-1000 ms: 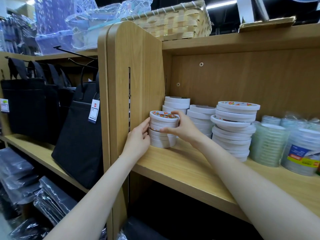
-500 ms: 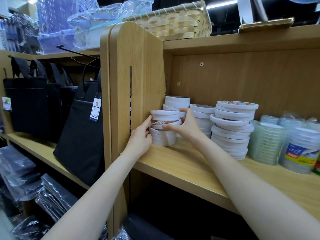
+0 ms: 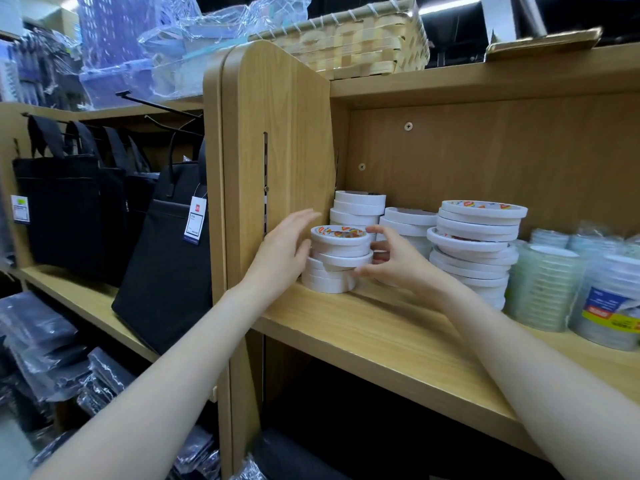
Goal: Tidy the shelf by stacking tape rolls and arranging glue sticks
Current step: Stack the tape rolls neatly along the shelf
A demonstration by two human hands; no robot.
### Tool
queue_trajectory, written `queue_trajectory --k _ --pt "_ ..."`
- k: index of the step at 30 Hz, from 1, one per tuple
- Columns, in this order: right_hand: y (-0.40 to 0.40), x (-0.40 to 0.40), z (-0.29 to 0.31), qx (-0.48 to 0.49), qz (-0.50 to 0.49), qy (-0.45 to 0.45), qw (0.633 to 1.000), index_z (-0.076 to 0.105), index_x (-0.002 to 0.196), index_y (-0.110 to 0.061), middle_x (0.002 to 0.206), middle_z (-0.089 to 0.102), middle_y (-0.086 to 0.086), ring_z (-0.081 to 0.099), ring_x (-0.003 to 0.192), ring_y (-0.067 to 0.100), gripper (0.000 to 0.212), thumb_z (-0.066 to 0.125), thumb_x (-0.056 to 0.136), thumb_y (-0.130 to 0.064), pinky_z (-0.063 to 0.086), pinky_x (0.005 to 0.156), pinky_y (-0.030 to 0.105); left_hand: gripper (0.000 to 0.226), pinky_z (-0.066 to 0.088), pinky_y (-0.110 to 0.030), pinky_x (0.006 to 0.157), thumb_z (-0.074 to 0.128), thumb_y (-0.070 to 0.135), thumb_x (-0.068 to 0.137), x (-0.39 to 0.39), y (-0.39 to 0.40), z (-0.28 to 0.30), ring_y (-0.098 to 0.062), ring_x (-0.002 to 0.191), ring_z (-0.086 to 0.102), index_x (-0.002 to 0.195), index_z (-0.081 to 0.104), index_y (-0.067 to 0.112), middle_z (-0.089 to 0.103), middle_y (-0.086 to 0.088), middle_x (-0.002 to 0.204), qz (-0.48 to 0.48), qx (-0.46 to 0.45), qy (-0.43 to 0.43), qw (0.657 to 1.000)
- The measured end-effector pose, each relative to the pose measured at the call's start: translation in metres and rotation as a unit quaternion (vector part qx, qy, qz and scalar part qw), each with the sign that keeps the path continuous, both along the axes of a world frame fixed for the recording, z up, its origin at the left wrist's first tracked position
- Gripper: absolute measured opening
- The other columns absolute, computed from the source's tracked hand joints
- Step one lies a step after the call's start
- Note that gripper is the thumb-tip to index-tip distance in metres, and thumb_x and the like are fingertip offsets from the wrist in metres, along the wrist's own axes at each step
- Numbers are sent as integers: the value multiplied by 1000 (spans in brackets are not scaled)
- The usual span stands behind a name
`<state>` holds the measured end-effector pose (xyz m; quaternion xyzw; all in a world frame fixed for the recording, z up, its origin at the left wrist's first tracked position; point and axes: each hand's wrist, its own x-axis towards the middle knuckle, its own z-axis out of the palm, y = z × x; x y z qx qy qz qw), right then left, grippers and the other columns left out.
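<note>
Tape rolls (image 3: pixel 337 258): labelled roll back on top since moment ago, stack crooked; our left hand (image 3: pixel 282 252) open at 9 o'clock, right hand (image 3: pixel 389 259) loosely cupping, squaring next.

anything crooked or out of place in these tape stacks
Yes. In the front stack, between the left hand and right hand, a middle roll sits tilted and juts right. The tall stack is also uneven, its rolls shifted sideways and some tilted.
</note>
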<state>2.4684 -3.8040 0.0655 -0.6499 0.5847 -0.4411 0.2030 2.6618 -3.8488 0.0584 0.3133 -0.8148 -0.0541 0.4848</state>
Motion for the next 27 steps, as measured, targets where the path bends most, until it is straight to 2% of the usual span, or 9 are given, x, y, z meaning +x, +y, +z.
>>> queue_trajectory --k 2,4,6,8,10,13,18,23,27 --pt "2 -2 2 -1 5 -10 1000 32 138 -18 128 49 12 56 106 19 77 74 75 -4 46 87 24 43 27 -26 105 50 7 92 -5 -7 12 -16 128 38 134 47 17 50 0 132 -14 14 -101 995" --pt "3 -3 3 -6 9 -20 1000 32 138 -18 125 49 10 55 101 14 75 73 76 -4 44 82 19 34 36 -26 91 53 13 92 -9 -13 24 -17 112 48 126 55 16 58 -1 115 -13 48 -201 978" --pt "2 -4 4 -20 3 -36 999 34 137 -17 123 51 11 55 99 13 73 74 76 -6 43 83 20 25 38 -27 80 56 16 90 -9 -17 37 -18 99 52 115 61 15 60 0 104 0 75 -262 962" --pt "-1 -3 5 -45 -11 -49 998 37 134 -14 123 54 14 57 102 15 70 75 75 -9 44 87 23 19 41 -29 80 58 19 89 -8 -18 49 -20 96 54 107 62 14 62 -2 100 11 86 -295 952" --pt "-4 -1 5 -57 -21 -44 997 39 132 -13 123 55 14 57 103 17 68 75 75 -11 45 86 23 13 44 -33 83 59 20 89 -7 -19 56 -21 95 55 101 63 16 63 -5 99 20 83 -315 945" --pt "-6 0 2 -27 -6 -14 1000 35 135 -16 126 51 8 54 103 14 72 76 75 -14 44 79 19 15 39 -29 74 58 20 90 -6 -19 58 -20 90 52 103 62 14 61 -3 96 37 71 -340 937" --pt "-12 5 -7 -4 -2 -41 999 30 139 -18 136 46 9 48 117 16 84 79 71 -17 40 90 24 17 42 -32 80 59 18 89 -5 -19 57 -22 96 53 105 62 13 60 -4 102 58 76 -357 929" --pt "-12 11 -6 19 42 -59 997 22 143 -19 127 47 0 51 106 9 90 78 73 -13 45 76 11 17 40 -28 79 57 18 90 -7 -19 58 -21 98 52 106 62 14 58 -2 102 59 79 -355 930" --pt "-16 19 -5 -12 -1 -43 999 24 141 -16 123 45 -5 45 108 7 91 81 69 -20 37 88 20 21 37 -27 77 57 18 90 -8 -18 59 -19 96 51 110 62 13 58 -2 102 64 79 -356 929"
